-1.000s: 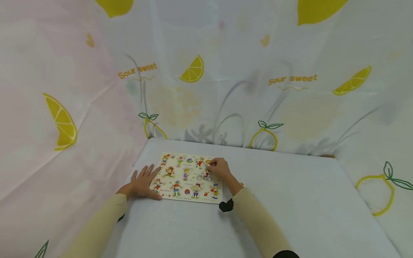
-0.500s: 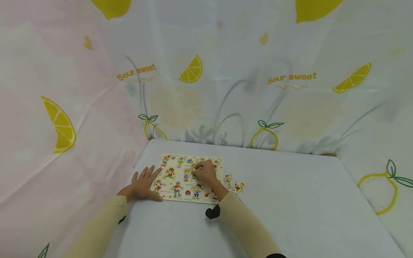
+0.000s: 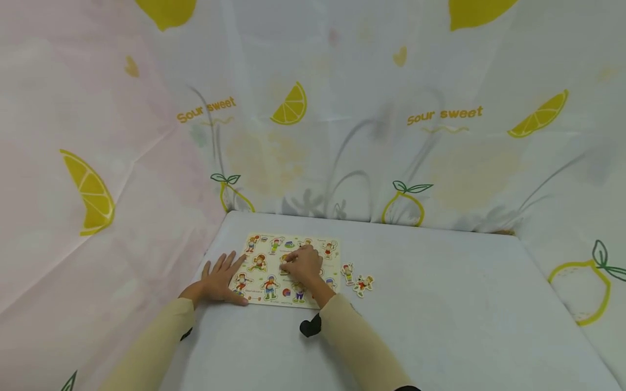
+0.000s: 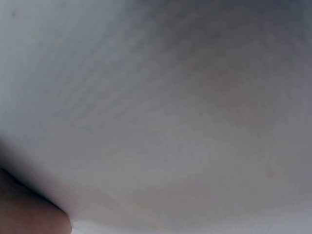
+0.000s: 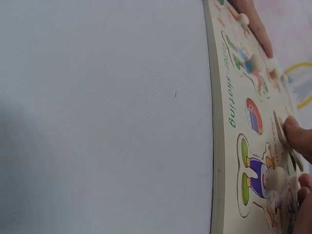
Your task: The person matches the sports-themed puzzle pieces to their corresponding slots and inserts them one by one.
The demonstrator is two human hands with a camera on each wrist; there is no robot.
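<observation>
A cream wooden knob puzzle board (image 3: 274,276) with printed sports figures lies at the table's left. My left hand (image 3: 218,279) is spread flat at its left edge, the index fingertip and thumb at the rim. Only part of a finger shows in the left wrist view. Over the middle of the board, my right hand (image 3: 305,266) pinches a puzzle piece (image 5: 282,134), which stands tilted against the board in the right wrist view. Its picture is mostly hidden. Nearby sits a purple-trousered figure piece (image 5: 256,178) with a round wooden knob (image 5: 276,179).
Two loose figure pieces lie right of the board: one upright figure (image 3: 348,273) and one kicking figure (image 3: 363,284). A white cloth covers the table (image 3: 440,304). A lemon-printed curtain (image 3: 342,136) rises behind and along the sides.
My right hand has moved left from the board's upper right to its middle, uncovering the two loose pieces beside the board. The left hand has stayed in place.
</observation>
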